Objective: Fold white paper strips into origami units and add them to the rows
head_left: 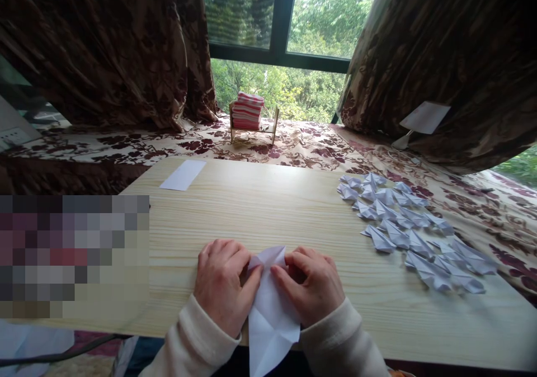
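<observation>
A white sheet of paper [272, 310], partly folded with creases showing, lies at the near edge of the light wooden table [268, 209]. My left hand [222, 284] presses and pinches its upper left part with curled fingers. My right hand [312, 284] pinches the upper right part, thumb and fingers closed on the fold. The paper's lower point hangs past the table edge between my cream sleeves.
Several folded white paper pieces [413, 231] are spread on the table's right side. A small white slip [183, 174] lies at the far left. A little wooden rack with pink striped cloth [249, 117] stands on the flowered sill. Brown curtains hang on both sides.
</observation>
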`<state>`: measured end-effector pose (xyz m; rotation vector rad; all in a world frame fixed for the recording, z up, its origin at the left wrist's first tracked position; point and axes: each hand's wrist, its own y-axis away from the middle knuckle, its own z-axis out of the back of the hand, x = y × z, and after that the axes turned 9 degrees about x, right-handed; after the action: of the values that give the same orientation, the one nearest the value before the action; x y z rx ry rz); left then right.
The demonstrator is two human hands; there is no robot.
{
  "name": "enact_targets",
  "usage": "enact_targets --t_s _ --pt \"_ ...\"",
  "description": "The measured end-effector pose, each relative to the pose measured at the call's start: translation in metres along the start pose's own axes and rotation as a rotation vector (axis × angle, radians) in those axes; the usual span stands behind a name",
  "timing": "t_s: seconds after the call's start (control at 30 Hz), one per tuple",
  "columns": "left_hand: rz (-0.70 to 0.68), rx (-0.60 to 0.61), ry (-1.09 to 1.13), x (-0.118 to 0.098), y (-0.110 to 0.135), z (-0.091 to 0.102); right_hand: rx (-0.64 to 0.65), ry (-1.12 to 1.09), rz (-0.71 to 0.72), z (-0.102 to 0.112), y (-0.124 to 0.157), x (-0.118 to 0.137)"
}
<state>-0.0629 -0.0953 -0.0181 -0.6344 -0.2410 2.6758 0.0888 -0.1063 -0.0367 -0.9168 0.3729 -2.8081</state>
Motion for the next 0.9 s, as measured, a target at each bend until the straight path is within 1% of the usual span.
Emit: enact_targets --t_s 0.07,0.13,0.2,0.27,0.4,0.57,0.73,0.9 --pt "0.004 -0.005 0.002 0.000 -0.001 -0.001 -0.003 -0.037 0.051 0.000 0.000 -0.001" --pt "0.017 -0.003 -0.004 0.000 -0.003 -0.002 0.015 -0.058 0.134 0.000 0.000 -0.001" --pt "0.034 0.002 -0.014 0.000 -0.004 -0.002 0.037 -0.031 0.204 0.001 0.002 -0.001" --pt "0.042 0.005 -0.013 0.001 -0.003 -0.002 0.026 0.016 0.239 0.001 0.003 -0.001" --pt "0.000 -0.016 0.027 0.004 0.006 0.003 -0.028 0.059 0.256 0.001 0.006 0.002" --pt "-0.054 -0.071 0.078 0.007 0.015 0.007 -0.008 0.081 0.287 0.002 0.005 0.003" --pt "-0.008 -0.116 0.155 0.007 0.012 0.004 -0.018 0.071 0.302 0.001 0.004 0.002" --pt "-0.002 -0.144 0.262 0.009 0.008 -0.002 -0.068 0.058 0.290 -0.004 0.005 0.001"
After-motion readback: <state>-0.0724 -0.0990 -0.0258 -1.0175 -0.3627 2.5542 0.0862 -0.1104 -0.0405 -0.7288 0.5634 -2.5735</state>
